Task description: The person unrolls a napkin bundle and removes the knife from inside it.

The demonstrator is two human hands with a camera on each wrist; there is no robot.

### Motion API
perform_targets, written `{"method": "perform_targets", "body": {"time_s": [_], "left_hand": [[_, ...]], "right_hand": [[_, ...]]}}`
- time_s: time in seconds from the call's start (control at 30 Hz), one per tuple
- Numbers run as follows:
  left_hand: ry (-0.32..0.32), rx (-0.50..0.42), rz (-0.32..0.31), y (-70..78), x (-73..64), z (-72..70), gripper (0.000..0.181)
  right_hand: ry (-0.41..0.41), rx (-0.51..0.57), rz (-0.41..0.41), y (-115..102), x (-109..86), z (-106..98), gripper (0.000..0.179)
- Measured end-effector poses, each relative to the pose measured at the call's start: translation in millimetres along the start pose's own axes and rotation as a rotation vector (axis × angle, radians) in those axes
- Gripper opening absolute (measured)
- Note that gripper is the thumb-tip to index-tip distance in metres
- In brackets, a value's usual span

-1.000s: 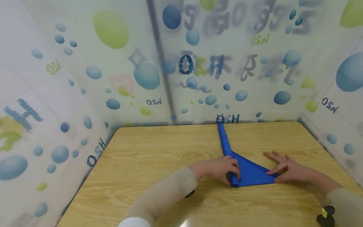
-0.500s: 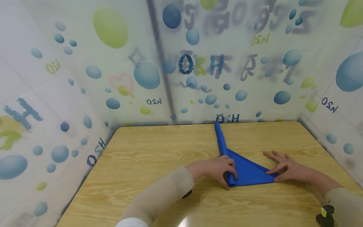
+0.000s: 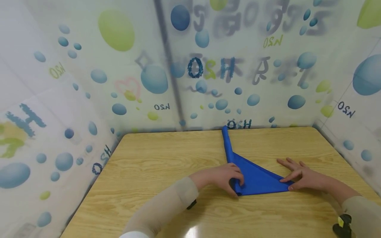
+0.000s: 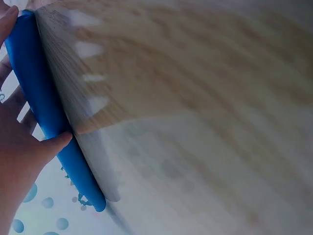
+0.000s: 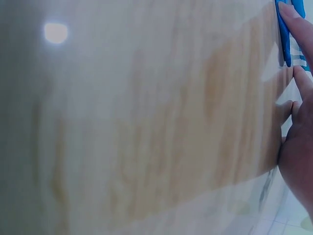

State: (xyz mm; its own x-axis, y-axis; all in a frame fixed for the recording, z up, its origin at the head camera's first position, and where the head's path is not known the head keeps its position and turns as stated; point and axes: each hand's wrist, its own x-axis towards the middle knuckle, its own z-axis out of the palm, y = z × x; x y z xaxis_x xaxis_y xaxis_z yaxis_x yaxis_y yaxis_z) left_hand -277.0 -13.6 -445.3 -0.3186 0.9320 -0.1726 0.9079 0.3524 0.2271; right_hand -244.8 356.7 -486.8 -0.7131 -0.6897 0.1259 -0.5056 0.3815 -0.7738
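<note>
A blue cloth lies on the table, its left side rolled into a long tube that reaches the back edge. From the tube a flat triangle spreads right to a narrow tip. My left hand grips the near part of the tube, fingers curled over it. In the left wrist view, the thumb of the left hand lies across the blue roll. My right hand rests on the right tip, fingers spread, thumb and forefinger touching the cloth. The right wrist view catches only the cloth's edge beside the right hand.
The wood-grain table has rounded back corners. Behind and on both sides stand pale walls printed with blue and green drops. A light reflection shows near the front edge.
My left hand has shifted left with the rolled tube, and the flat blue triangle has grown wider. The right hand has stayed in place on the tip.
</note>
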Motion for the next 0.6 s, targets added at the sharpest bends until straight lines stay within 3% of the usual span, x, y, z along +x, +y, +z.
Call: {"method": "perform_targets", "body": {"time_s": [0.27,0.47,0.6], "left_hand": [[0.014,-0.126,-0.083,-6.2,-6.8,-0.3,0.038],[0.037,-0.007,-0.106,-11.3,-1.4,-1.0,0.035],[0.018,0.072,-0.132,-10.8,-0.1,-0.7,0.036]], "right_hand": [[-0.004,-0.003,-0.016,-0.8,-0.8,0.1,0.03],[0.0,-0.018,-0.044,-1.7,0.3,-1.3,0.032],[-0.006,-0.009,-0.043,-1.7,1.2,-0.5,0.032]]}}
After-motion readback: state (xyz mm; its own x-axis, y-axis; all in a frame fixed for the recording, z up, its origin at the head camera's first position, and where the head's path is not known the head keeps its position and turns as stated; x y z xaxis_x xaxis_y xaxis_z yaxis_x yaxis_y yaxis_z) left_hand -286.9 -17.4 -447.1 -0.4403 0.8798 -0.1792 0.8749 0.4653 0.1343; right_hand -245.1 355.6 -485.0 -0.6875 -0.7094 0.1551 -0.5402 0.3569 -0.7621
